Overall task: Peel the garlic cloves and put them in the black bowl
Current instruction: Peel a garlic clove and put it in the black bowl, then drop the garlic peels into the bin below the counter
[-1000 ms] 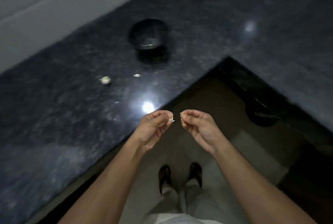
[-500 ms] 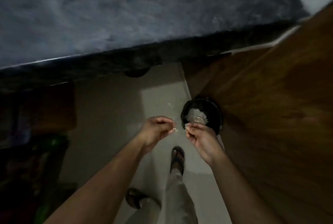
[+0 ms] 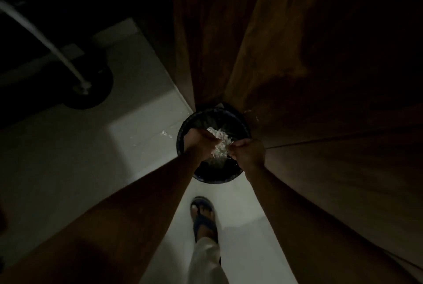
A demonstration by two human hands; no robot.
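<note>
Garlic peel point(image 3: 219, 140) between hands, over bin point(image 3: 183, 132)

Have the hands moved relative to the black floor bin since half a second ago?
Yes. Both hands, left hand and right hand, moved from its near rim to over the black bin opening.

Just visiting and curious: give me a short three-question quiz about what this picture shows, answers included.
1. True or false: both hands are over the round black bin.
2. What pale stuff lies inside it? A) water B) papery peels C) coins
3. What footwear shows at the bottom?

Key:
1. True: left hand and right hand are above it.
2. B, the peels.
3. A sandal on the pale floor.
</note>
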